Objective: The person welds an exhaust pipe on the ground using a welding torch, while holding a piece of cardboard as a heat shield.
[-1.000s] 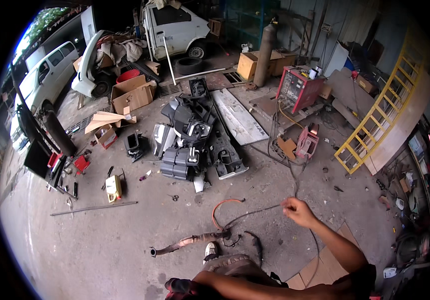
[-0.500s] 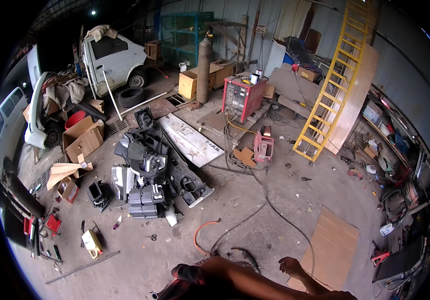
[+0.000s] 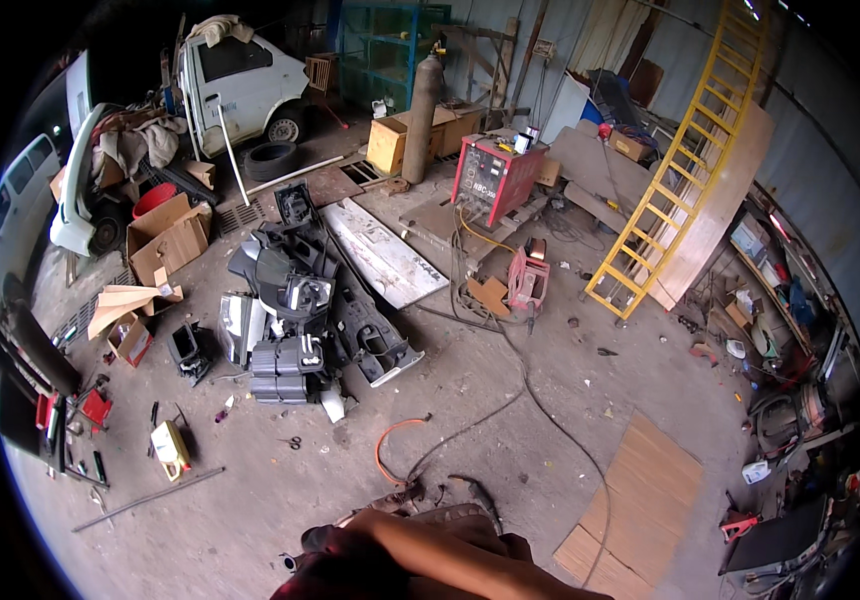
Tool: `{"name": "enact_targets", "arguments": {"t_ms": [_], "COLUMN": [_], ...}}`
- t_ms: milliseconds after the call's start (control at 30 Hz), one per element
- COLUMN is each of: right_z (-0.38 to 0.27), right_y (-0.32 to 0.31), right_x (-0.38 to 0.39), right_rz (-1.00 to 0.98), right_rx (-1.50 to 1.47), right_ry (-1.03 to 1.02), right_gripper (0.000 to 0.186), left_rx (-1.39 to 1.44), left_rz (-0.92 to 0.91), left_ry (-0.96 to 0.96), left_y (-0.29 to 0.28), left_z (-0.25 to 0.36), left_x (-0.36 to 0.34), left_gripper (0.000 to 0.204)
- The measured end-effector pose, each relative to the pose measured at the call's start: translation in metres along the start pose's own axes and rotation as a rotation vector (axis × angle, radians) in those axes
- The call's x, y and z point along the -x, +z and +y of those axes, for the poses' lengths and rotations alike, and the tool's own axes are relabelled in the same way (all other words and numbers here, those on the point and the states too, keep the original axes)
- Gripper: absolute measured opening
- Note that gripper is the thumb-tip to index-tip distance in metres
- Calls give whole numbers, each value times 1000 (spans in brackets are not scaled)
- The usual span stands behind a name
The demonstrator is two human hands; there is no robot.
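Observation:
A bare forearm [image 3: 450, 555] crosses the bottom of the picture, with dark reddish cloth [image 3: 325, 570] at its left end. Neither of my hands shows; whatever they hold is out of sight. Just above the forearm, a black curved handle [image 3: 483, 497], which looks like a welding torch, lies on the floor. Close by runs an orange hose [image 3: 380, 450], and a dark cable [image 3: 550, 415] leads up to the red welding machine [image 3: 498, 178]. Right of the forearm a flat cardboard sheet [image 3: 640, 500] lies on the concrete.
A pile of black car parts [image 3: 290, 310] lies left of centre beside a white panel [image 3: 385, 255]. A yellow ladder [image 3: 665, 185] leans at the right, near cluttered shelves [image 3: 775, 275]. A gas cylinder [image 3: 422, 120] stands behind. A yellow container [image 3: 170, 448] and metal rod [image 3: 150, 498] lie left.
The hand that showed above the cardboard, at the right, has gone from view. The forearm sits lower and farther left. The view has shifted slightly.

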State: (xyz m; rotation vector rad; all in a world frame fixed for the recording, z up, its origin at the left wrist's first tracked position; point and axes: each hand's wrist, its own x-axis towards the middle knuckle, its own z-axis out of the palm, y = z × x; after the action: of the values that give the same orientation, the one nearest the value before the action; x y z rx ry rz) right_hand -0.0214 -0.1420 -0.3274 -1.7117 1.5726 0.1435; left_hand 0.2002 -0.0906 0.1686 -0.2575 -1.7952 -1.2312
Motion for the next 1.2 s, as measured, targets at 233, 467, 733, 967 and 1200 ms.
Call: {"name": "enact_targets", "arguments": {"t_ms": [233, 467, 733, 967, 1200], "right_z": [51, 91, 123, 198, 274], "right_y": [-36, -62, -20, 67, 174], "right_x": [39, 52, 12, -131, -348], "right_rz": [26, -130, -120, -36, -94], "right_rx": [80, 312, 204, 47, -118], "right_ry": [110, -39, -88, -45, 132], "right_gripper": [29, 25, 18, 10, 14], "left_rx": [297, -725, -169, -285, -438], "left_rz": [499, 903, 829, 1093, 1001], "left_ry": [-451, -1715, -1999, -1728, -1826], "left_y": [-11, 102, 196, 114, 49], "left_z": [-120, -209, -296, -438, -559], "left_x": [206, 414, 463, 520, 678], "left_gripper": [36, 31, 34, 25, 29]}}
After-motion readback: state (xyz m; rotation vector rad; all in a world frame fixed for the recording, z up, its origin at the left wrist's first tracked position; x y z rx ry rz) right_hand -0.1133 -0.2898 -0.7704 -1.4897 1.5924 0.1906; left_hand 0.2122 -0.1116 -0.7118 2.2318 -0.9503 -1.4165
